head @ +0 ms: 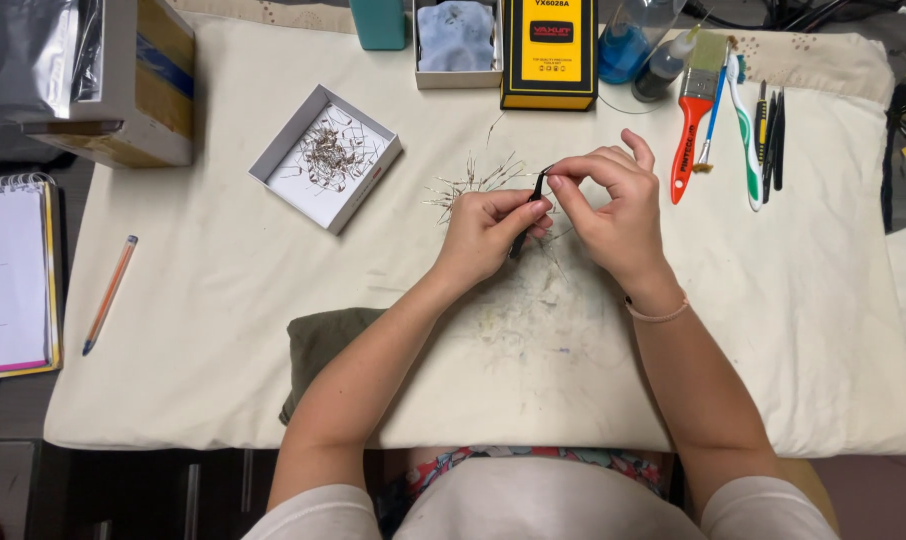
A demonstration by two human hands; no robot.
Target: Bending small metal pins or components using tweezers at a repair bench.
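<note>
My left hand (485, 232) grips black tweezers (529, 210), whose tips point up toward my right hand. The thumb and forefinger of my right hand (613, 205) are pinched at the tweezer tips on something too small to make out, perhaps a thin wire. Just left of both hands, a loose pile of thin metal wire pieces (473, 183) lies on the cream cloth (223, 290). Further left stands a white shallow box (325, 157) with several more wire pieces in it.
A yellow-and-black case (550, 50) and a small box with a blue cloth (457, 40) sit at the back. Red-handled brush (695, 110), toothbrush (745, 130) and dark tools (770, 135) lie right. Cardboard box (123, 80), notebook (13, 275), pencil (110, 294) left; green cloth (323, 345) near.
</note>
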